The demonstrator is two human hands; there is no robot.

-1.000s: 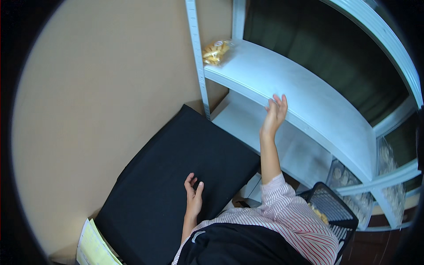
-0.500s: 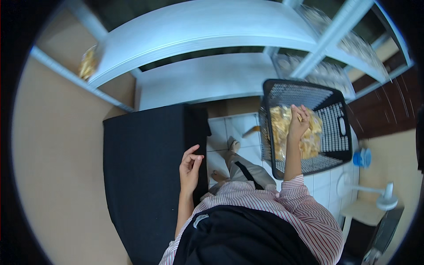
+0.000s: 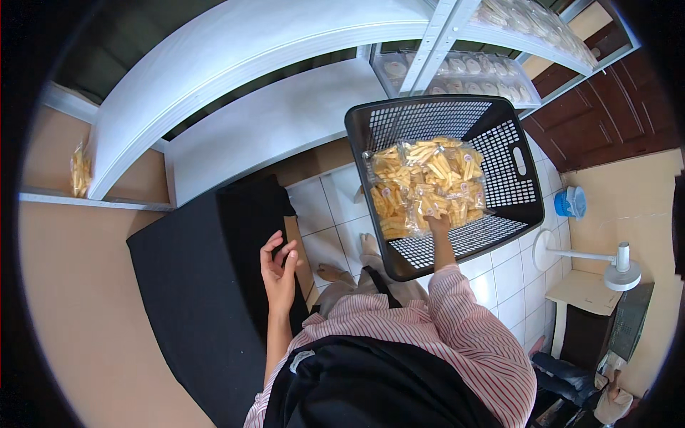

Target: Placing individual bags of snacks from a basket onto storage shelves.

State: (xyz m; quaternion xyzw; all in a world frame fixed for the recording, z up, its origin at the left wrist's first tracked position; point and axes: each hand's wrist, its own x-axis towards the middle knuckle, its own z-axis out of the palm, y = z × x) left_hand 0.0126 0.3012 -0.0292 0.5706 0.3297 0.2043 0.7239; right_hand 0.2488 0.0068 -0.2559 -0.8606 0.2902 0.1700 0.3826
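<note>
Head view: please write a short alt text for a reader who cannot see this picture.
The person's right hand reaches into a black plastic basket onto clear bags of yellow snack sticks. Their left hand hangs open over a black box, below white shelves.

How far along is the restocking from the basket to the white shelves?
Early, by the look of it. Done: one yellow snack bag lies on the left end of the white shelf, most of whose board shows bare. In hand: the right hand is down in the black basket, on the snack packs; whether it grips one is unclear. The left hand hangs open, holding nothing. Left: the basket's heap of packs.
</note>
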